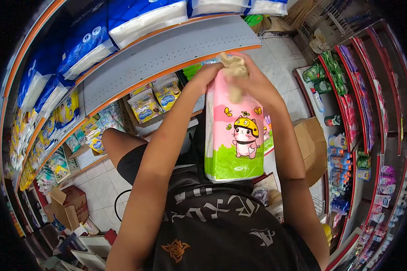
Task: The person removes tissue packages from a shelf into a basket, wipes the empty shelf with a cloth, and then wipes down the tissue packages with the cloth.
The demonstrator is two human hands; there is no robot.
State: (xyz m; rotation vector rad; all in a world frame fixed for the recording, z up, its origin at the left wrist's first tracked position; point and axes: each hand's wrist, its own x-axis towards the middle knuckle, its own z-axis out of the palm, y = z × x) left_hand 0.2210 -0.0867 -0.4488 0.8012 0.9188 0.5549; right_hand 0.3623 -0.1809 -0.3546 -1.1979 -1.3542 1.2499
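A tall pink and green package [237,131] with a cartoon cat in a yellow helmet stands upright against my lap. My left hand [208,76] is closed on the package's upper left edge. At its top right, my right hand [248,81] has its fingers wrapped round a crumpled beige cloth [234,67], which lies against the upper face of the package. Motion blurs the right fingers and the cloth's lower end.
A grey perforated shelf [167,56] with an orange edge runs across the left, below blue-and-white packs [86,49]. An open box of yellow packets [151,101] sits underneath. Red-edged shelves [348,90] hold goods at right, beside a cardboard piece [309,147]. A carton [70,205] stands lower left.
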